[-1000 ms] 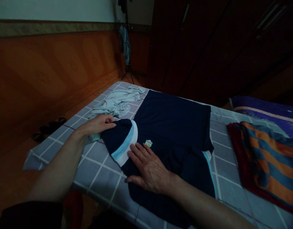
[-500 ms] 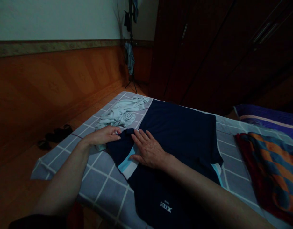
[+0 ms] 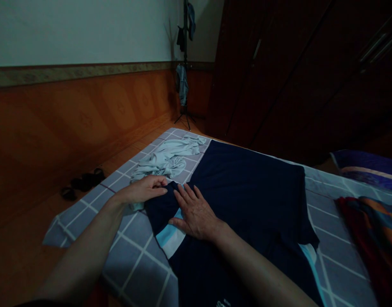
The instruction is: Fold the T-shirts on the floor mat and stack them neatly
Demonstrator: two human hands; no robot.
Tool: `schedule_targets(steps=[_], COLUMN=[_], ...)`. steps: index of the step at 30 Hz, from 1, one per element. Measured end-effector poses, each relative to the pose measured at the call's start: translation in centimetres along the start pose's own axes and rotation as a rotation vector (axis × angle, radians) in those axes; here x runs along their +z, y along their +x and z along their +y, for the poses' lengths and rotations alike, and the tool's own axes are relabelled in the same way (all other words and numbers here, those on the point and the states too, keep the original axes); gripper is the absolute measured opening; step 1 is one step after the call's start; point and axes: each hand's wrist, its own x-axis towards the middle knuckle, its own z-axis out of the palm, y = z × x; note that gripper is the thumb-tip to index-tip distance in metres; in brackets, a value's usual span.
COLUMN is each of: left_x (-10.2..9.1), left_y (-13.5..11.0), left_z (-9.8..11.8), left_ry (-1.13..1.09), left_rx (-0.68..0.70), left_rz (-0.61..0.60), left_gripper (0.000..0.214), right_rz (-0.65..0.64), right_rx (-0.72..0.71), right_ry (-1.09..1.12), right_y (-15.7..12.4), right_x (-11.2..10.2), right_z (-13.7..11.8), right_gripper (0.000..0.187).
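— What's different in the head view from a second ago?

— Mostly the right hand (image 3: 196, 212). It was lower on the navy shirt (image 3: 253, 192), beside the folded-in sleeve (image 3: 160, 209), with a small chest badge showing just past its fingertips. Now it has slid up onto the sleeve, and the badge is covered. The view has also lifted, so more wall shows.

— And the left hand (image 3: 145, 190)?

— It has hardly moved. Its fingers are drawn together on the sleeve's outer edge, with the thumb side on top.

— So what's the state of the work?

— The sleeve lies turned across the shirt front. As I read it, the fold is being held down and smoothed, not newly made.

— How's the right hand set?

— Flat, palm down, fingers spread wide, gripping nothing.

— Where's the sleeve relative to the hands?

— Directly under the right palm and reaching to the left fingertips. Its pale blue and white cuff (image 3: 170, 236) pokes out on the thumb side, towards the wrist. The rest of the shirt spreads beyond the right fingers and off to that hand's outer side.

— Anything else close?

— A pale grey garment (image 3: 167, 160) lies crumpled just past the left knuckles on the checked sheet (image 3: 132, 260). A striped blanket (image 3: 371, 230) lies well off to the right.
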Motion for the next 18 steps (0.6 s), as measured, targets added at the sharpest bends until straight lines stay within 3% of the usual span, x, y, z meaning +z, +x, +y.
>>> schedule_targets(steps=[4, 9, 14, 18], left_x=[0.2, 0.2, 1.3, 3.0], left_y=[0.1, 0.0, -0.1, -0.4], left_z=[0.0, 0.2, 1.6, 3.4], left_ry=[-0.063, -0.030, -0.079, -0.045], left_rx=[-0.026, -0.052, -0.018, 0.019], left_rz=[0.014, 0.057, 0.010, 0.038], left_gripper=[0.017, 0.014, 0.012, 0.012], right_rz=[0.047, -0.057, -0.078, -0.002], right_rx=[-0.005, -0.025, -0.049, 0.043], right_ry=[-0.023, 0.042, 0.124, 0.189], right_y=[-0.5, -1.4, -1.3, -1.2], right_x=[-0.7, -1.4, -1.0, -3.1], right_z=[-0.1, -1.2, -1.2, 1.1], right_gripper=[0.086, 0.080, 0.082, 0.056])
